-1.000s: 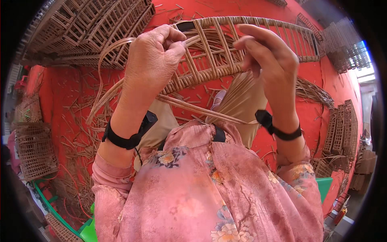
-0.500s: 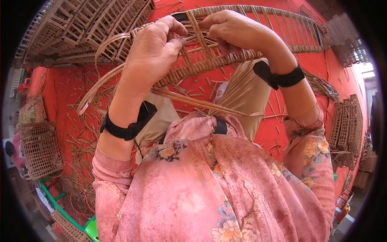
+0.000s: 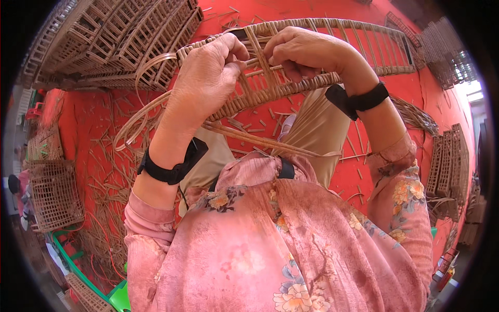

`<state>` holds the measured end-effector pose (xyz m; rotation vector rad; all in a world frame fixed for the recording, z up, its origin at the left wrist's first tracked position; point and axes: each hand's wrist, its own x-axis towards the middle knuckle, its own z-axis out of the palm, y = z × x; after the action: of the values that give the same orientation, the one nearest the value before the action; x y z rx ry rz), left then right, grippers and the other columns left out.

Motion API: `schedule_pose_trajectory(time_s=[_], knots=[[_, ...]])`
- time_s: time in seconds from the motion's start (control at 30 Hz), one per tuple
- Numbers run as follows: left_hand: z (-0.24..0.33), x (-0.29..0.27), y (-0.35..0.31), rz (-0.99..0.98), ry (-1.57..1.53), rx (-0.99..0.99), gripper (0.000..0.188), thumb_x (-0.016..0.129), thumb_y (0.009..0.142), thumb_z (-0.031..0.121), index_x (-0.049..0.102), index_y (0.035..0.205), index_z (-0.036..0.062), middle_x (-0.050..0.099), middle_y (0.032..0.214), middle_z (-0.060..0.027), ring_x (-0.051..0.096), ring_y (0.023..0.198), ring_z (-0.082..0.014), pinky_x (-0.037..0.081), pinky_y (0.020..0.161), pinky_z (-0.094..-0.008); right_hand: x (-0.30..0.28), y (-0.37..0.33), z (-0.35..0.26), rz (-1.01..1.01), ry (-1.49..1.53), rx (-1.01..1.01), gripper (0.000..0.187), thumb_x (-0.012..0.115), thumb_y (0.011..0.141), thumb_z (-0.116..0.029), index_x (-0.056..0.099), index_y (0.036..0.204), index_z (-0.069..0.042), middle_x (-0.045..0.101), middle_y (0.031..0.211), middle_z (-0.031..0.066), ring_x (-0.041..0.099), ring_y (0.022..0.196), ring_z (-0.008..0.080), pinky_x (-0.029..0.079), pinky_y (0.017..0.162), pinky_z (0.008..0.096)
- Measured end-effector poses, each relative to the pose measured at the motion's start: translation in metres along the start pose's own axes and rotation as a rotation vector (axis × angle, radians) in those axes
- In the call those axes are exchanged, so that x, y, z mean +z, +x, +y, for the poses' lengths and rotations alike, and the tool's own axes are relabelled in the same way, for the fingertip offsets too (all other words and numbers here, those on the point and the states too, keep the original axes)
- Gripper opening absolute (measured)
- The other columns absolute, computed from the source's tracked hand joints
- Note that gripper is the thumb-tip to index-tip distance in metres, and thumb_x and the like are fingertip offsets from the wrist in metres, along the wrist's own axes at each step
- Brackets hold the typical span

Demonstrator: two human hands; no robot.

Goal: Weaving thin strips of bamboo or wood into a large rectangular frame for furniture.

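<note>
A long curved rattan frame (image 3: 312, 82), with wrapped edges and thin crosswise bars, lies across my lap at the far side. My left hand (image 3: 210, 75) is closed over its left part, thumb and fingers pinching a rattan strip at the opening. Just right of it, my right hand (image 3: 312, 52) curls over the frame beside a thick wrapped crossbar (image 3: 258, 52). Its fingertips reach inside the frame and are partly hidden. Loose rattan strips (image 3: 270, 141) trail below the frame toward the right. More strips loop out (image 3: 130, 127) left of my left wrist.
Stacked slatted rattan panels (image 3: 109, 41) fill the upper left. Woven panels (image 3: 56, 195) stand at the left, others (image 3: 446, 166) at the right. Cut scraps litter the red floor (image 3: 93, 114). A bundle of strips (image 3: 413, 114) lies right of my forearm. A green plastic rim (image 3: 78, 265) shows lower left.
The frame and both hands sit slightly lower in the picture. My left hand has shifted a little right, and the looped strips at the left moved with it. Both grips look unchanged.
</note>
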<state>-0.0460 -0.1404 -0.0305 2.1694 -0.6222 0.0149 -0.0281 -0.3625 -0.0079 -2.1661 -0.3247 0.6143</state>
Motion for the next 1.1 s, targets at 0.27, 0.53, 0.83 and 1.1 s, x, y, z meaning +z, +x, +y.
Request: schedule_pose_trajectory(time_s=[0.27,0.53,0.83,1.1], knots=[[0.005,0.003,0.005,0.026,0.126,0.178,0.008,0.061,0.086,0.000,0.063,0.094,0.0012,0.064,0.077,-0.0056,0.059,0.071,-0.0102,0.048,0.066,-0.0286,0.003,-0.003,0.013,0.061,0.171,-0.033,0.026,0.066,0.094,-0.030,0.069,0.097,-0.005,0.056,0.055,0.0004,0.045,0.041,0.0034,0.033,0.038,0.0195],[-0.005,0.000,0.008,-0.027,0.086,0.129,0.014,0.064,0.086,0.002,0.065,0.100,0.0021,0.065,0.080,-0.0049,0.059,0.072,-0.0092,0.048,0.067,-0.0272,0.018,-0.004,0.026,0.259,0.180,-0.127,0.024,0.067,0.093,-0.030,0.069,0.087,-0.007,0.057,0.055,-0.0033,0.047,0.043,0.0017,0.035,0.040,0.0177],[-0.013,-0.017,-0.012,0.138,0.243,0.081,0.013,0.070,0.083,0.013,0.072,0.090,0.0031,0.069,0.090,-0.0101,0.068,0.084,-0.0260,0.051,0.074,-0.0369,0.015,-0.002,0.029,0.264,0.143,-0.152,0.024,0.066,0.094,-0.030,0.070,0.087,-0.007,0.058,0.055,-0.0030,0.047,0.041,0.0011,0.035,0.039,0.0174],[-0.011,-0.014,-0.010,0.122,0.332,-0.025,0.015,0.072,0.082,0.021,0.073,0.089,0.0077,0.070,0.090,-0.0075,0.068,0.085,-0.0262,0.051,0.077,-0.0384,0.019,-0.004,0.027,0.296,0.135,-0.145,0.023,0.065,0.094,-0.029,0.069,0.087,-0.007,0.058,0.055,-0.0029,0.046,0.041,0.0010,0.035,0.039,0.0174]])
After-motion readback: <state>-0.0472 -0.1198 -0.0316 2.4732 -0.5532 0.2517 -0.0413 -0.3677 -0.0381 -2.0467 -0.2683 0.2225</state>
